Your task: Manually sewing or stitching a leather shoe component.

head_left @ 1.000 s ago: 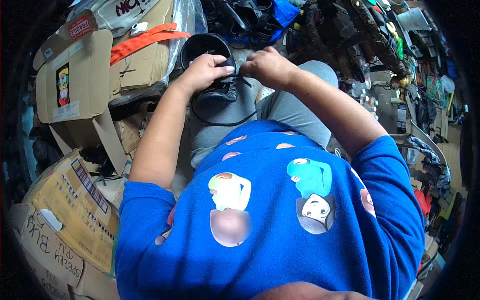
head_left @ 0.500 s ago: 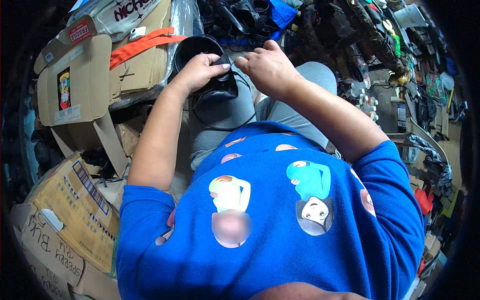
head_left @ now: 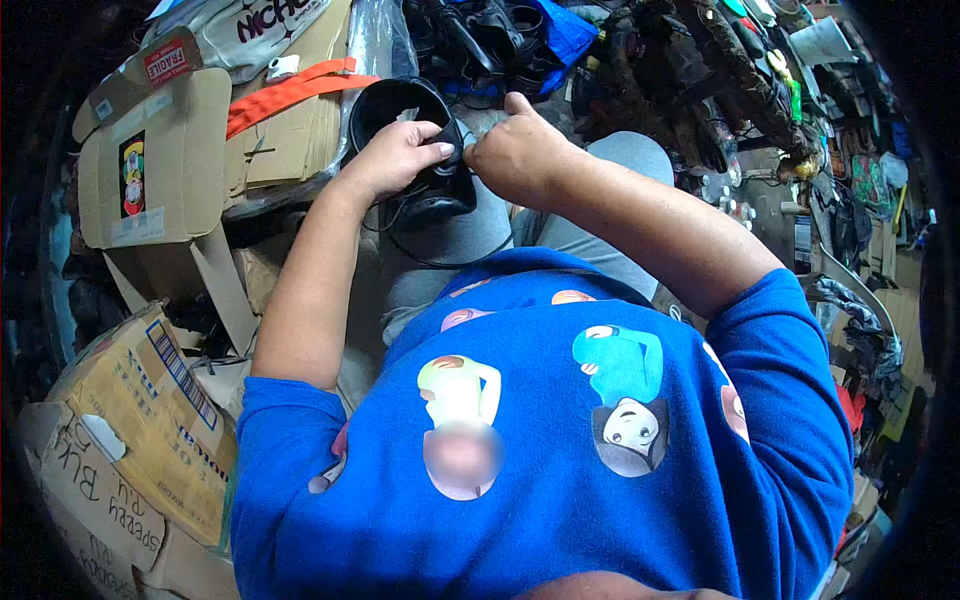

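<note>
A black shoe [head_left: 440, 198] rests on my left knee, its dark round opening turned away from me. My left hand [head_left: 400, 155] grips it from the left, thumb and fingers closed on its upper edge. Close against the right side of the shoe is my right hand [head_left: 520, 155], fingers curled in and thumb side raised. Whatever its fingertips pinch is hidden behind the hand. A thin black cord [head_left: 430, 262] loops below the shoe across my grey trousers [head_left: 635, 160].
Cardboard boxes [head_left: 160, 180] stand at my left, one with an orange strap [head_left: 300, 95] beside it. Several black shoes [head_left: 480, 40] and a blue bag [head_left: 565, 45] lie ahead. Small bottles [head_left: 735, 208] and cluttered tools [head_left: 780, 65] fill the right side.
My right hand has come down and left, from just above the shoe to its right side. My left hand has shifted slightly with the shoe, whose opening now shows more.
</note>
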A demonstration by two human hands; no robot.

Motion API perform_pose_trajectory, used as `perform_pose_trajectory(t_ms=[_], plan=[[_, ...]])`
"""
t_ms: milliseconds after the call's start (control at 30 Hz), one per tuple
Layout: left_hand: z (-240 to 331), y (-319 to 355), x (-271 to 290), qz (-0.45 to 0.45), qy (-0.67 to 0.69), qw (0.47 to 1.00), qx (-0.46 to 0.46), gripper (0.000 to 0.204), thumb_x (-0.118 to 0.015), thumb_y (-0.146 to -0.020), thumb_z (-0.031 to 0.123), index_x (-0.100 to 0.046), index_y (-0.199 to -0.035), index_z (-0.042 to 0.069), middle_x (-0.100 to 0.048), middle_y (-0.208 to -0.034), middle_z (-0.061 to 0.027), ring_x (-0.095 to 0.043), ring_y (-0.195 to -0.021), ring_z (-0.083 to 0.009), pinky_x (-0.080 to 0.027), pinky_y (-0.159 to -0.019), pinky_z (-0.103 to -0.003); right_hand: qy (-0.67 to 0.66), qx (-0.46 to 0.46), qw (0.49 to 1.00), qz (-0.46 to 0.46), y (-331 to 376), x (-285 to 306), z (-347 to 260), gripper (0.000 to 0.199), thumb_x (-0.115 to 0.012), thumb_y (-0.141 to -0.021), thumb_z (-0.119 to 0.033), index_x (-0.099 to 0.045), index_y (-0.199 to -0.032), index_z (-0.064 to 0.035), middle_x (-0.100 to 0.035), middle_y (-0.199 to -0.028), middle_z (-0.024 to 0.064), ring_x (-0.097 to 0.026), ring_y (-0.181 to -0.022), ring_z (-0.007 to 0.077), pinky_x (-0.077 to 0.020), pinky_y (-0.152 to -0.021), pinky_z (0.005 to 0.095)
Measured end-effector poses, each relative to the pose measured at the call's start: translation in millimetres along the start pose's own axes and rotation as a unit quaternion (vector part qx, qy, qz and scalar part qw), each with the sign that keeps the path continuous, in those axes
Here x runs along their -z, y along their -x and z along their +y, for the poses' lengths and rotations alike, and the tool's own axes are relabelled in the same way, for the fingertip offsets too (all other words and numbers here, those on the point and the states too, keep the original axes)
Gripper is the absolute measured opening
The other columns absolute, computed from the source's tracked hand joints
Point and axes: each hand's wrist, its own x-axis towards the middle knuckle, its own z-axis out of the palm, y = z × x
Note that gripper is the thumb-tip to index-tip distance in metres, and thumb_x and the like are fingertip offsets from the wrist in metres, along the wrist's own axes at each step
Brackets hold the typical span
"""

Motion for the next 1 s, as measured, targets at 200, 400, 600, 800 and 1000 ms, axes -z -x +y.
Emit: perform_pose_trajectory(t_ms=[200, 400, 600, 800, 1000], plan=[[6.5, 11.5, -6.0, 0.129, -0.225, 0.964, -0.057, 0.024, -0.058, -0.087, 0.018, -0.062, -0.098, -0.003, -0.065, -0.091, -0.0123, -0.058, -0.085, -0.0166, -0.045, -0.084, -0.03, -0.004, 0.049, 0.999, -0.001, -16.7, -18.7, 0.2, 0.015, -0.052, -0.081, -0.017, -0.066, -0.083, -0.0143, -0.066, -0.074, 0.0055, -0.066, -0.071, 0.0236, -0.0388, -0.084, 0.0438], [-0.9, 21.9, -7.8, 0.145, -0.275, 0.947, -0.083, 0.022, -0.061, -0.085, 0.022, -0.063, -0.093, 0.001, -0.06, -0.09, -0.0162, -0.054, -0.078, -0.0244, -0.042, -0.081, -0.032, -0.096, 0.054, 0.993, 0.052, 10.6, -25.3, 17.9, 0.016, -0.051, -0.08, -0.012, -0.058, -0.095, -0.0146, -0.061, -0.065, 0.0056, -0.062, -0.066, 0.0258, -0.0387, -0.081, 0.0393], [-21.2, 15.1, 3.0, 0.102, -0.143, 0.981, -0.078, 0.029, -0.064, -0.08, 0.034, -0.067, -0.096, 0.01, -0.063, -0.08, -0.0126, -0.059, -0.082, -0.024, -0.043, -0.08, -0.035, -0.161, 0.018, 0.987, 0.008, 6.4, -16.5, 10.7, 0.015, -0.053, -0.079, -0.008, -0.057, -0.093, -0.0119, -0.059, -0.063, 0.0045, -0.062, -0.07, 0.0248, -0.0365, -0.086, 0.0394], [10.8, 21.5, -3.8, 0.102, -0.225, 0.968, -0.039, 0.042, -0.071, -0.071, 0.042, -0.068, -0.097, 0.009, -0.068, -0.085, -0.0098, -0.064, -0.086, -0.023, -0.042, -0.085, -0.034, -0.074, 0.018, 0.997, -0.018, 0.3, -1.9, 0.0, 0.022, -0.054, -0.078, -0.007, -0.061, -0.099, -0.0132, -0.067, -0.079, 0.0034, -0.065, -0.077, 0.0228, -0.0375, -0.081, 0.0434], [-10.9, 16.9, 0.1, 0.092, -0.117, 0.987, -0.059, 0.029, -0.065, -0.078, 0.034, -0.068, -0.096, 0.011, -0.067, -0.079, -0.0107, -0.064, -0.082, -0.022, -0.04, -0.084, -0.04, -0.017, 0.023, 0.999, -0.032, -8.9, 21.4, -7.0, 0.014, -0.053, -0.08, -0.014, -0.067, -0.083, -0.0133, -0.067, -0.076, 0.0046, -0.066, -0.074, 0.0217, -0.0371, -0.082, 0.0455]])
